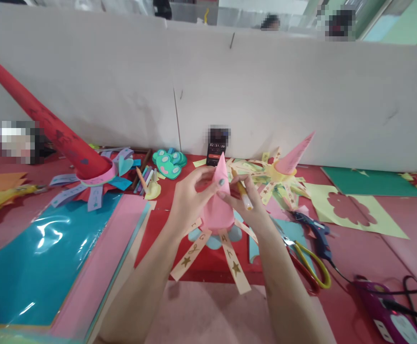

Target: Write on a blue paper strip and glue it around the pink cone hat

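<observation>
A pink paper cone (218, 212) stands upright in front of me, with peach paper strips (236, 267) fanning out from its base. The strips carry handwritten letters and gold stars. A light blue scalloped paper piece (213, 240) shows beneath it. My left hand (194, 193) grips the cone's left side near the upper part, thumb across its front. My right hand (247, 200) holds a gold-and-white marker (243, 193) and touches the cone's right side with its fingertips. The marker's tip end points up and left, beside the cone.
A red cone with paper strips (65, 138) leans at left, near pens (148, 179) and green paper cutouts (170, 163). Another pink cone (296, 155) stands at right. Scissors (310, 267), a blue glue gun (315, 231) with a cord and a purple power box (387, 306) lie right.
</observation>
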The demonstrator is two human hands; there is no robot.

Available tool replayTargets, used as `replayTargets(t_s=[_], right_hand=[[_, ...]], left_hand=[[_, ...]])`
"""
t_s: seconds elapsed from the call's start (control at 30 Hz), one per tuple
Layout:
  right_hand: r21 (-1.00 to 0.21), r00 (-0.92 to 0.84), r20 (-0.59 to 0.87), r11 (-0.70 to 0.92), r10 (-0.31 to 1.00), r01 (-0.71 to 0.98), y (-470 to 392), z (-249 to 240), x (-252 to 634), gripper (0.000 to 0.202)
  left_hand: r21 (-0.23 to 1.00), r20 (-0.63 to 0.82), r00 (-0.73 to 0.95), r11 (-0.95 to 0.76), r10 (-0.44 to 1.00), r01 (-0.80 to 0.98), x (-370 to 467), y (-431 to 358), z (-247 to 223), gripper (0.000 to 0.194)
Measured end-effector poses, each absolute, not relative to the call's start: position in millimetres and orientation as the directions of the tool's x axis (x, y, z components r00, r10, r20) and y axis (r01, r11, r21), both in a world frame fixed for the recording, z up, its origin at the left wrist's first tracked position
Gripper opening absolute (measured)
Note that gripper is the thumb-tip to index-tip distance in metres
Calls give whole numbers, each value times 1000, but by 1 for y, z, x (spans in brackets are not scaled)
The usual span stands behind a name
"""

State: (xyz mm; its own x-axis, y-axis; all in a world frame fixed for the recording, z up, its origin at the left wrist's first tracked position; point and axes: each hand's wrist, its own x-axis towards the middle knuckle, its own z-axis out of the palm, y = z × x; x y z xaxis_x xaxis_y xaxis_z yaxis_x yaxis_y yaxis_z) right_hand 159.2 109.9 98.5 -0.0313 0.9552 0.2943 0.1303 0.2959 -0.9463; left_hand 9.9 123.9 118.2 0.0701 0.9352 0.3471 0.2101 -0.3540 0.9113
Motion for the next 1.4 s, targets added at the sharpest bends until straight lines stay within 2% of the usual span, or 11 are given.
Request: replayTargets(t_s=[0.1, 0.2, 0.3, 0.43, 0.53, 0.6, 0.67, 0.73, 0.83, 1.23, 1.4], right_hand=[[-947, -9, 293, 292, 956, 135, 113, 97, 160, 31], [-905, 14, 354, 339, 935, 256, 115, 93, 160, 34], [-864, 5, 403, 378, 915, 332, 115, 91, 160, 34], [-862, -91, 406, 414, 910, 293, 111, 97, 165, 36], [-881, -124, 388, 407, 913, 241, 107, 106, 171, 23], [-914, -32, 370, 370, 928, 168, 106, 111, 174, 15], [-940, 86, 337, 331, 937, 82, 107, 111, 174, 16], [-952, 199, 302, 306, 932, 13, 110, 110, 173, 19], [-957, 289, 280, 290, 915, 8, 114, 107, 170, 21], [-941, 338, 335, 328, 879, 79, 112, 110, 178, 15], [-923, 401, 371, 379, 838, 61, 111, 113, 181, 17]], left_hand=[[910, 328, 133, -350, 935, 223, 11, 124, 115, 37], [910, 327, 161, -356, 931, 210, 11, 123, 115, 42], [890, 356, 167, -388, 919, 239, 11, 121, 117, 36], [823, 430, 107, -438, 896, 362, 9, 116, 124, 22], [726, 541, 73, -509, 838, 462, 9, 109, 130, 19], [600, 669, 127, -633, 732, 490, 10, 103, 134, 19], [436, 770, 242, -763, 591, 476, 12, 98, 136, 21], [286, 807, 360, -843, 468, 455, 14, 96, 136, 23], [157, 795, 471, -879, 383, 450, 18, 95, 132, 24], [-99, 722, 658, -908, 216, 408, 29, 92, 133, 20], [-76, 738, 642, -921, 206, 383, 29, 90, 131, 19]])
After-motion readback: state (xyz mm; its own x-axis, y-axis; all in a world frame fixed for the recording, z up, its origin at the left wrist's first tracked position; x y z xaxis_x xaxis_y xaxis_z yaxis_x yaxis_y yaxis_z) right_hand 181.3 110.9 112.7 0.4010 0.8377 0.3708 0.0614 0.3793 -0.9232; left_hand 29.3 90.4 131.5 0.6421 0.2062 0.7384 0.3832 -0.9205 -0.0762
